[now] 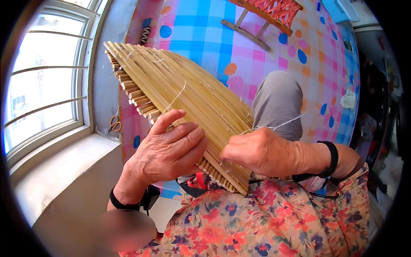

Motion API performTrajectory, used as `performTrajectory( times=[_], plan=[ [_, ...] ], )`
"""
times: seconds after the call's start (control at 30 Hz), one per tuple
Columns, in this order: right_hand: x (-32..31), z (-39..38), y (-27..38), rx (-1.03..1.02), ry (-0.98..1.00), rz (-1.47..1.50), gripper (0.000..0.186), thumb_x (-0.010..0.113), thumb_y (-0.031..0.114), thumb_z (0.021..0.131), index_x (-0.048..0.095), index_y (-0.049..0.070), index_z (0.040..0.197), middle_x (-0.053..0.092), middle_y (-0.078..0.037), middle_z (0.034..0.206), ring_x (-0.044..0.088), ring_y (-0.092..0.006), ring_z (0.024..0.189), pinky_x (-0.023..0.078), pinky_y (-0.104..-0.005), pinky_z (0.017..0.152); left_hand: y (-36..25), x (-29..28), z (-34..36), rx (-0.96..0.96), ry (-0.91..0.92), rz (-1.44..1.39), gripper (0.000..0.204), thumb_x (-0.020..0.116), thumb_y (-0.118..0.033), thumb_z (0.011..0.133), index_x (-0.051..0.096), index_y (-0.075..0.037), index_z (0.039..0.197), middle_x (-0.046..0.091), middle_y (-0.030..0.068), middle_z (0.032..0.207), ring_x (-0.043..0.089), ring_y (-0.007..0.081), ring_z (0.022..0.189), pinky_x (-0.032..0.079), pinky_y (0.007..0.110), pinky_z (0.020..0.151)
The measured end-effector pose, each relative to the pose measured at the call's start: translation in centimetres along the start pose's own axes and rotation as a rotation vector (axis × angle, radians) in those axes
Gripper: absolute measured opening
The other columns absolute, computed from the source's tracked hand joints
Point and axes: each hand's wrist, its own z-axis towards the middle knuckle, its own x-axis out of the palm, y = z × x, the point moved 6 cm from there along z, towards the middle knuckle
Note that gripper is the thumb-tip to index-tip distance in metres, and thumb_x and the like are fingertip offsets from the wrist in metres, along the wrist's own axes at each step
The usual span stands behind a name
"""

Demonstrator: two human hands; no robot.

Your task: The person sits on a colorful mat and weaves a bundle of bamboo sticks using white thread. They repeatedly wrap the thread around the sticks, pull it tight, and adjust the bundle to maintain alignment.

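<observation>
The left hand (171, 147), left of the frame's centre, is curled closed over the near long edge of a mat of yellow stalks (184, 94); its thumb and most fingertips are hard to make out. The right hand (257, 147), right of centre, has its fingers drawn narrowly together against the mat's lower end. Its fingertips are partly turned away, so I cannot tell what is pinched between them. White thread (280, 124) emerges behind this hand and trails right; where it starts is hidden.

The mat slants from the upper left to the lower centre, its underside mostly out of sight. A grey trouser knee (278, 103) sits beyond it, partly covered. The flowered shirt (257, 218) is cut off at the bottom.

Scissors (115, 124) show at the left by the window (47, 73), and the top edge crops a red woven seat (274, 15). The far right is dark, its objects unclear.
</observation>
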Motion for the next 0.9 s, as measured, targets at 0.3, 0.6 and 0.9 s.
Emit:
performTrajectory(
  times=[0.3,0.6,0.9],
  plan=[
    [-1.5,-1.6,-0.1,-0.036,-0.011,-0.236,0.015,0.058,0.007,0.08,0.057,0.007,0.095,0.055,-0.009,0.076,0.063,-0.0275,0.07,0.053,-0.036,0.057,-0.2,0.0,0.1,0.036,-0.065,-0.004,0.041,0.075,-0.024,0.069,0.06,-0.002,0.099,0.061,0.0073,0.101,0.059,0.0225,0.1,0.037,0.046,0.102],
    [-1.7,-2.4,0.0,-0.007,0.014,-0.23,0.028,0.059,0.005,0.079,0.061,0.011,0.107,0.059,-0.007,0.074,0.065,-0.0253,0.069,0.053,-0.0337,0.056,-0.4,0.2,-0.4,0.057,-0.042,-0.033,0.053,0.078,-0.034,0.064,0.062,-0.002,0.104,0.063,0.0106,0.106,0.06,0.0258,0.103,0.036,0.05,0.104],
    [-2.0,-2.2,-0.9,0.071,0.006,-0.127,0.019,0.061,0.005,0.087,0.065,0.008,0.104,0.062,-0.01,0.078,0.063,-0.0249,0.067,0.052,-0.0329,0.059,-0.1,0.3,0.3,0.138,-0.097,-0.047,0.046,0.078,-0.033,0.065,0.062,-0.004,0.097,0.061,0.0083,0.096,0.06,0.0234,0.098,0.038,0.046,0.102]
  ],
)
